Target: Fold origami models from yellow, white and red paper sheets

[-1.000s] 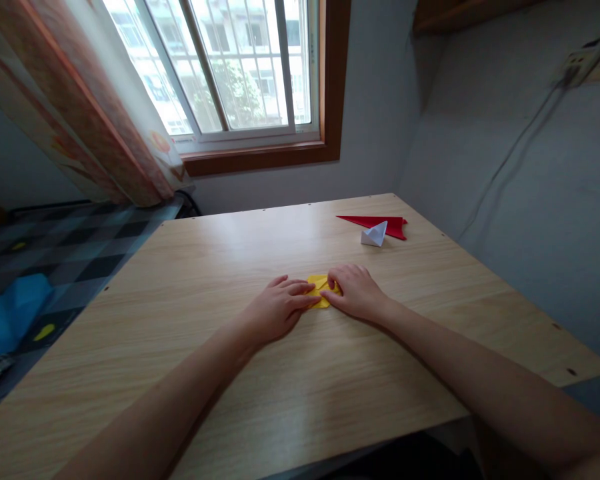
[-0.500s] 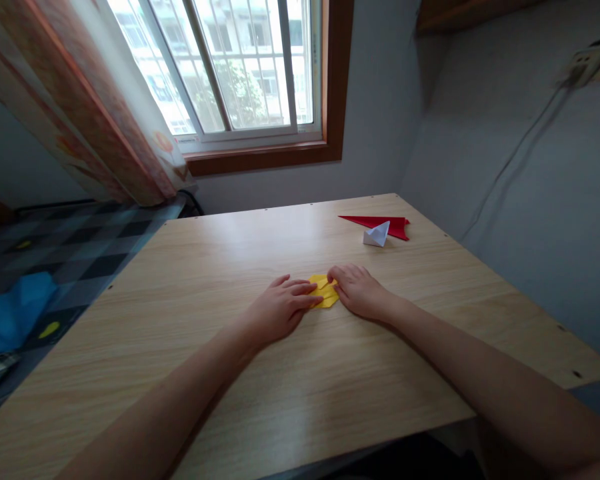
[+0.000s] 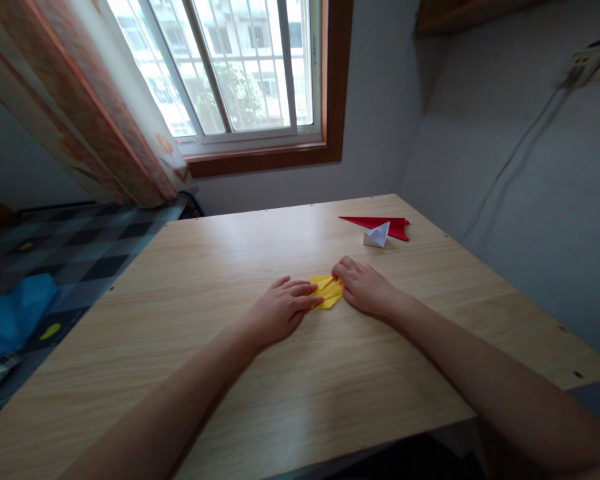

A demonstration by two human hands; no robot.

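A folded piece of yellow paper [image 3: 329, 293] lies flat on the wooden table [image 3: 220, 260], between my two hands. From its left side, my left hand [image 3: 280, 310] rests on it, fingers stretched out and pressing its left part down. At the opposite edge is my right hand [image 3: 364, 288], its fingers curled and pinching the upper right of the yellow paper. The fingertips of that hand partly cover the paper's right edge.
Toward the far right of the table lies a red folded paper dart [image 3: 380, 223], with a small white folded paper [image 3: 375, 236] in front of it. Left of the table, a blue paper shape [image 3: 20, 310] rests on a checked bed cover [image 3: 75, 243].
My right hand has shifted slightly right and up along the yellow paper, uncovering a little more of its right side. My left hand stays in place.
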